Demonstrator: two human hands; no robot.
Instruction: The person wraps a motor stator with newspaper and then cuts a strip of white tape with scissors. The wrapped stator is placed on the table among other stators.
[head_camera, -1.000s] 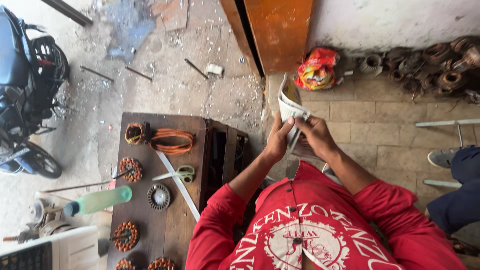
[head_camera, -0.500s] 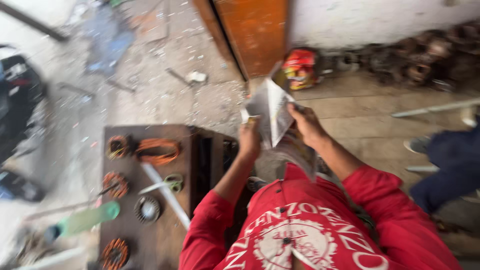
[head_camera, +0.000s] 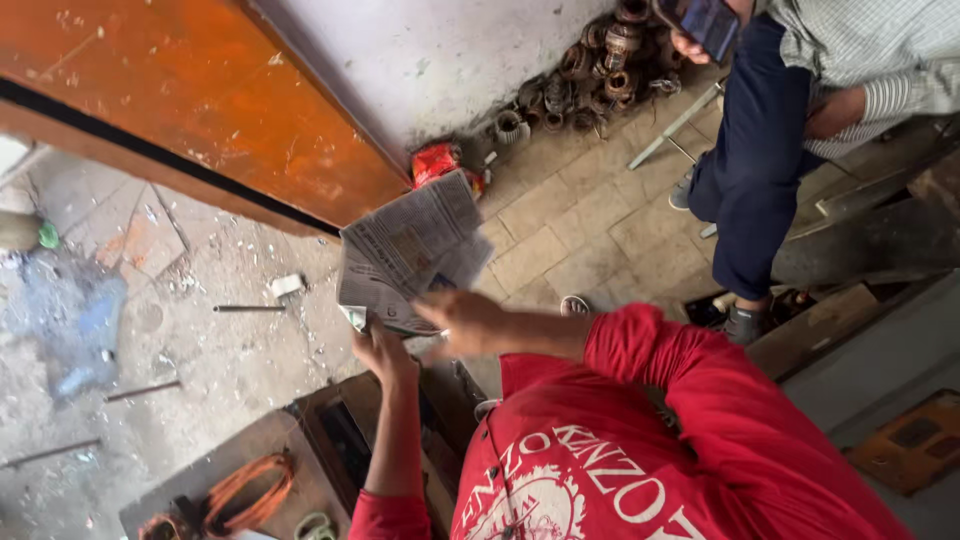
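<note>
Folded newspaper (head_camera: 410, 255) held up in both hands: left hand (head_camera: 385, 352) in a closed grip on its lower edge, right hand (head_camera: 465, 320) clamped on the lower right corner. Below the grip, a table (head_camera: 215, 470) carrying an orange cable coil (head_camera: 245, 490).

Left hand (head_camera: 383, 350) raised, grip closed; right hand (head_camera: 465, 322) alongside, pinching.

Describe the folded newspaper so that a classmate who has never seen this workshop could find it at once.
Start at the big orange door leaning along the white wall. Just below its lower right end, a person in a red shirt holds the newspaper in the left hand and right hand. It is the only grey printed paper there, unlike the red bag behind it.
</note>
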